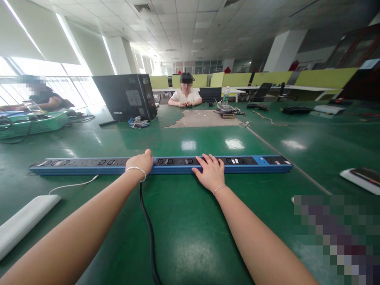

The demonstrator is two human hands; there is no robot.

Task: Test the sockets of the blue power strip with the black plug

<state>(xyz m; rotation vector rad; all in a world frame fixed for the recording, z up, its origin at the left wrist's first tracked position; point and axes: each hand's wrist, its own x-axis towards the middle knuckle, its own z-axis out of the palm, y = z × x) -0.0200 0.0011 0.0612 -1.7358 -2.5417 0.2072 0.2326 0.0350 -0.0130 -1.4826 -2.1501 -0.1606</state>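
Observation:
A long blue power strip [175, 169] with a black face and rows of sockets lies crosswise on the green table [184, 213]. My left hand [139, 163] is closed over its middle, thumb up. From beneath that hand a thick black cable [147, 221] runs down toward the near edge. The cable's end is hidden inside the fist, so its plug does not show. To the right, my right hand [211, 171] rests with spread fingers on the strip's top face and near side.
At left are a white bar-shaped device [28, 221] with a thin lead and a green basket [44, 124] of cables. A black computer case [127, 97] stands behind. A person [185, 93] sits across the table. A phone [366, 176] lies at right.

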